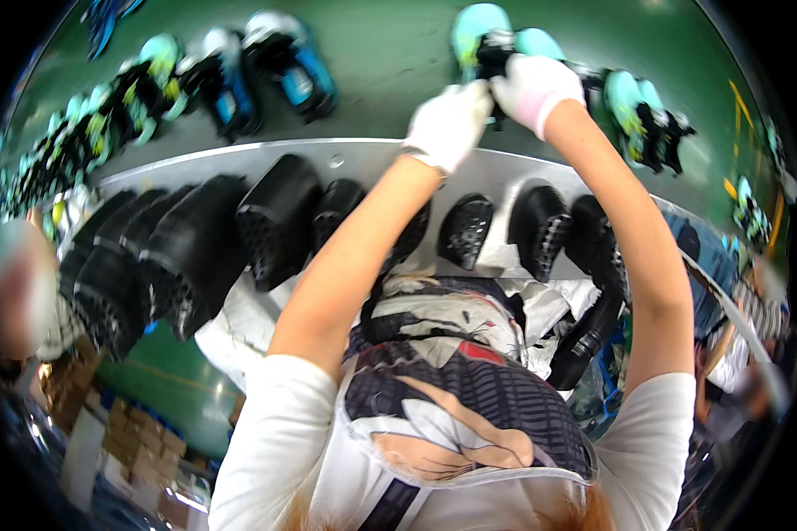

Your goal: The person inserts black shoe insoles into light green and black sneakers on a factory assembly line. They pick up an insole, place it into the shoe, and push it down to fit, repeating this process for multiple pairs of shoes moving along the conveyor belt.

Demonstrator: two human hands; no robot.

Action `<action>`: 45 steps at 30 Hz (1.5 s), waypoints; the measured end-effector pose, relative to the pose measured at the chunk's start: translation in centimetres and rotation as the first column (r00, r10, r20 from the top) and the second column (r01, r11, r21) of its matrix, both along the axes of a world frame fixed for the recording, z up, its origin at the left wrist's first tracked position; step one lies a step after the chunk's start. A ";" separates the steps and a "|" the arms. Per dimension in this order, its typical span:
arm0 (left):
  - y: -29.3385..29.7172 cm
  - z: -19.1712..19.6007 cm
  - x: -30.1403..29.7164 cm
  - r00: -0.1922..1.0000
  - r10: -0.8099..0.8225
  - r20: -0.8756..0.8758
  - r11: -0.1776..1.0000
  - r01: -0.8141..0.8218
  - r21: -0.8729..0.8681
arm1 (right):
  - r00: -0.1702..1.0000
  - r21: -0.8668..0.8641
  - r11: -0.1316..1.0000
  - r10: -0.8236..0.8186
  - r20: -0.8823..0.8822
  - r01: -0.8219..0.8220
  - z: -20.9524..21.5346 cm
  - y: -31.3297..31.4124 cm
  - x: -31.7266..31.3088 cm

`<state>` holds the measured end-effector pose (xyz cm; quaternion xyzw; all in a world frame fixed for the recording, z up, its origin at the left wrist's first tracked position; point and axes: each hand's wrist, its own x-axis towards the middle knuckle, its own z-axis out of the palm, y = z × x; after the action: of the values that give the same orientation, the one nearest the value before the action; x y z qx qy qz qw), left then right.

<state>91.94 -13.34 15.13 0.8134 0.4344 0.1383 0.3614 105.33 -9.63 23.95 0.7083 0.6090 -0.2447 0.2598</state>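
Both my hands wear white gloves and reach forward over the green surface. They meet at the heel end of a mint-green and black sports shoe [481, 34]. My left hand [450, 126] is closed, its fingertips at the back of the shoe. My right hand [537, 90] is bent over the shoe's dark opening with its fingers closed. What exactly the fingertips pinch is hidden. Another mint-green shoe [538, 42] sits partly behind my right hand.
A long row of mint and black shoes [137, 99] runs off to the left, with blue and black shoes [297, 64] nearer. More shoes [633, 104] stand at right. Black moulded pieces [279, 217] with pitted ends line the grey metal ledge [363, 152]. People are at both sides.
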 end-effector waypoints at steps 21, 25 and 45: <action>1.6 -0.9 -0.1 0.978 -0.180 -0.104 0.980 0.170 -0.099 | 0.980 0.060 0.978 0.199 0.008 -0.199 -3.0 0.0 -0.9; 1.6 -1.1 1.2 0.956 -0.188 -0.226 0.971 0.146 -0.190 | 0.966 0.062 0.966 0.246 0.075 -0.251 -3.9 0.0 -0.9; 7.2 0.8 0.6 0.911 0.208 -0.355 0.880 -0.333 -0.339 | 0.882 0.150 0.941 -0.216 -0.419 0.302 -6.4 0.3 1.2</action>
<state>92.50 -6.14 15.97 0.6661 0.6146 -0.0304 0.4214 106.54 -9.34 17.56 0.7428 0.5706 -0.3497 0.0193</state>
